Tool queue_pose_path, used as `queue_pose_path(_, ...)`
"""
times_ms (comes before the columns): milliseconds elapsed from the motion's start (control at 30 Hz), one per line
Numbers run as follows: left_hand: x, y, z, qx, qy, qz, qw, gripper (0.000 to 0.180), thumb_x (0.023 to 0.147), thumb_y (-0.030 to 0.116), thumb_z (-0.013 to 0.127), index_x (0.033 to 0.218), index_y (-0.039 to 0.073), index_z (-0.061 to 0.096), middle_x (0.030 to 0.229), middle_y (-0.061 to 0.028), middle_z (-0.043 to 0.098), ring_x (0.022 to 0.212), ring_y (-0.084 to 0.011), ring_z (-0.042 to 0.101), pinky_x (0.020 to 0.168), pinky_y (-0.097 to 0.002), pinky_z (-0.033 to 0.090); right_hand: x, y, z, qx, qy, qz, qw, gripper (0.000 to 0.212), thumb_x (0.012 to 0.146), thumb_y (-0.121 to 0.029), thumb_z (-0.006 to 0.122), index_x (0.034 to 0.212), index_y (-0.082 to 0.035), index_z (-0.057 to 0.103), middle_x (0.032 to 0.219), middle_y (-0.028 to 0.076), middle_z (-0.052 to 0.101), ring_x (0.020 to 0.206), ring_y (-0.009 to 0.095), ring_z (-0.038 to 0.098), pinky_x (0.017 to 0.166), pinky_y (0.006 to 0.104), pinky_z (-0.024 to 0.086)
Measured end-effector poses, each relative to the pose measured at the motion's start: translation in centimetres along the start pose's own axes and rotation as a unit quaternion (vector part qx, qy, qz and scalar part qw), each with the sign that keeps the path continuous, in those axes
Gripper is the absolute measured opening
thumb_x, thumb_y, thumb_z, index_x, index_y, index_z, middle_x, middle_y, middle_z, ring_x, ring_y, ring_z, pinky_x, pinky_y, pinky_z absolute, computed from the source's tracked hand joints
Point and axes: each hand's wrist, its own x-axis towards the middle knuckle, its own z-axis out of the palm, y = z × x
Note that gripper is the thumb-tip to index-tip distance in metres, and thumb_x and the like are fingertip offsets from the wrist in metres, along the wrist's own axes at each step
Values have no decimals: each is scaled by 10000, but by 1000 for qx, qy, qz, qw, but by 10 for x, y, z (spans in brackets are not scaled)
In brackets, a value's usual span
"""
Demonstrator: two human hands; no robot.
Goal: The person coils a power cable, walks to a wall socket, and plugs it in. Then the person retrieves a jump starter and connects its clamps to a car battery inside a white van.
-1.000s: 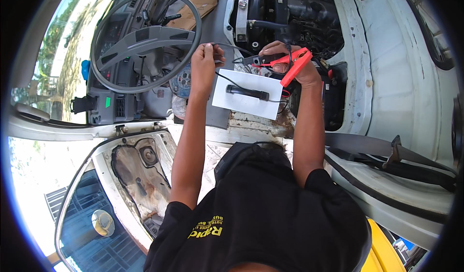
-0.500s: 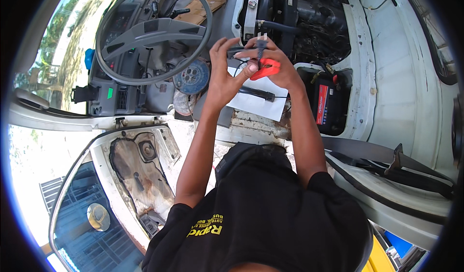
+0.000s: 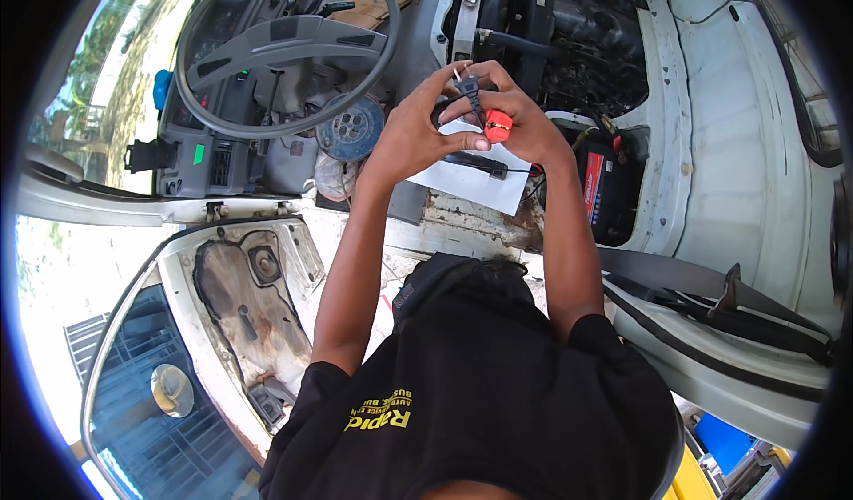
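My right hand (image 3: 524,125) curls around a red-jacketed clamp (image 3: 498,128), its toothed jaws facing me. A black two-pin power plug (image 3: 471,93) rests among the same hand's fingers, pins tilted up to the left. My left hand (image 3: 410,129) is bent around the left side, with its fingertips at the plug's pins and its thumb against the clamp's lower edge. Where the cord runs behind the fingers is hidden. Below the hands, a black device (image 3: 475,164) with a cable lies on a white sheet (image 3: 471,190).
A grey steering wheel (image 3: 284,51) and a round blue-grey disc (image 3: 352,130) are on the left. Ahead lies the exposed engine (image 3: 586,38). A battery (image 3: 611,185) with a red label sits in a recess on the right. The open door (image 3: 249,305) is at lower left.
The plug has tipped to the left and the clamp has turned, so its jaws face me. My left fingers have closed in toward the plug. The whole view has shifted slightly.
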Motion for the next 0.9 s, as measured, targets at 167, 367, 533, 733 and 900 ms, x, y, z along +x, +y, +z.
queue_pose_path(167,-8,-25,8,-187,-54,-104,975,716,941,357,855,1517,53,558,1151,-94,695,996,-201,675,891,-373,562,-3,10,7,-41,3,-11,999,780,771,152,778,1439,-239,683,1690,55,317,1575,335,308,1191,460,475)
queue_pose_path(367,-28,-29,38,-373,30,-102,922,642,1022,277,765,1558,40,503,1316,-67,646,1140,-163,623,1042,-344,501,-1,10,16,24,-61,11,998,986,778,213,699,1609,-274,487,1787,75,88,1636,367,184,1264,474,409)
queue_pose_path(533,-36,-36,49,-462,91,-96,877,635,1050,238,706,1606,89,439,1464,-66,565,1260,-151,558,1122,-352,445,0,-14,25,-85,-44,121,988,1141,820,208,627,1720,-339,188,1813,68,-4,1644,370,181,1251,467,409)
queue_pose_path(733,-45,-44,50,-586,66,-63,805,434,1111,263,572,1509,103,505,1421,-57,613,1227,-143,585,1069,-327,455,1,7,23,80,-39,114,989,1172,819,207,597,1740,-299,76,1811,110,63,1625,330,263,1201,414,437)
queue_pose_path(900,-46,-46,51,-358,127,-125,916,225,1081,291,679,1149,80,716,1138,-1,661,998,-93,587,882,-277,462,-5,14,13,126,1,139,982,716,911,131,628,1562,-124,473,1560,98,502,1284,208,607,1052,331,518)
